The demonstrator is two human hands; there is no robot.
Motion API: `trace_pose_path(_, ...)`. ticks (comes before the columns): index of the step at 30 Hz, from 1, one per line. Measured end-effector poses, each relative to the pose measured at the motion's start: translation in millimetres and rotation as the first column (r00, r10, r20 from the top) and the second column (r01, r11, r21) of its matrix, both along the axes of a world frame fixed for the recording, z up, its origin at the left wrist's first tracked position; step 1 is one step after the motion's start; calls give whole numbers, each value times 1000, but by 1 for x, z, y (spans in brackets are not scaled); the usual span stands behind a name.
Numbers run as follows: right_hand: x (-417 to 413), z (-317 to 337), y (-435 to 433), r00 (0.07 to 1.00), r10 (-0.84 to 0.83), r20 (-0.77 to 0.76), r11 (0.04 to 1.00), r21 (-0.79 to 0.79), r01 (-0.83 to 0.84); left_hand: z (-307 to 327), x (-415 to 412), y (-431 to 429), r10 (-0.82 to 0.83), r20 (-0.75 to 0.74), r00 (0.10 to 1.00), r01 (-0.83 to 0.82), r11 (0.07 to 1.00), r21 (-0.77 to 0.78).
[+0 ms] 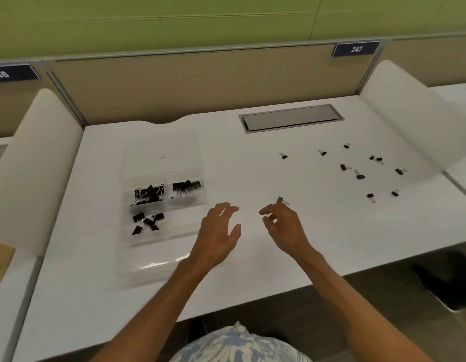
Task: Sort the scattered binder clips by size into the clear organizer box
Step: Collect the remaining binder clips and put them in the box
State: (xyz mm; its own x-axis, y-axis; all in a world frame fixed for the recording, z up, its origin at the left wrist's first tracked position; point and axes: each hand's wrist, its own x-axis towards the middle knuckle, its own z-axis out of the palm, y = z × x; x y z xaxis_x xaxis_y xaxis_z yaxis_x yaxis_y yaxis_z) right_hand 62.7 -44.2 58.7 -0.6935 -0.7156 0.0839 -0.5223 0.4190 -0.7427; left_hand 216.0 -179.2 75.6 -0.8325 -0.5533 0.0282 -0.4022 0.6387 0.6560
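A clear organizer box point(158, 259) lies on the left of the white desk, lid open toward the back. Black binder clips fill three of its compartments: a back-left pile point(148, 194), a back-right pile point(187, 187) and a front-left group point(147, 221). Several small black clips lie scattered at the right, such as one point(359, 175). A single small clip point(281, 200) lies just beyond my right hand point(284, 226), whose fingers are curled and apart, holding nothing. My left hand point(218, 231) hovers open just right of the box.
A grey cable hatch point(289, 118) is set into the desk point(252, 270) at the back. White curved side dividers point(36, 163) stand on both sides, with a beige partition behind. A dark chair part point(445, 286) shows below the desk's right edge.
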Motion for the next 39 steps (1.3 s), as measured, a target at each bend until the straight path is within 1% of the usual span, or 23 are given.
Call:
trace_pose_path(7,-59,-1,82,1000,7,-5,999,50,-7,1,-61,77,32,9,999,-32,998,45)
trace_pose_path(10,-78,-5,108,1000,10,4,997,75,-10,-2,-76,97,44,24,999,-45,998,41)
trace_pose_path(14,-98,-8,129,1000,-3,26,996,93,1,-5,-95,111,26,85,996,-29,999,37)
trace_pose_path(20,-123,-16,135,997,-19,70,997,79,14,-14,-139,101,-48,231,972,58,998,-40)
trace_pose_path(25,-140,-20,129,992,-43,115,998,52,37,-41,-174,66,-178,280,943,177,984,30)
trace_pose_path(28,-151,-25,124,989,-60,136,997,54,53,-57,-192,46,-247,307,919,251,968,26)
trace_pose_path(31,-161,-32,121,988,-67,138,996,70,58,-70,-208,38,-276,367,888,314,948,-48)
trace_pose_path(33,-167,-36,120,986,-83,142,995,70,73,-78,-218,34,-266,408,873,354,922,-156)
trace_pose_path(35,-174,-39,121,983,-110,148,991,90,97,-87,-225,30,-276,396,876,390,888,-244)
trace_pose_path(39,-187,-41,126,977,-148,156,983,132,128,-100,-228,25,-260,304,917,352,886,-303)
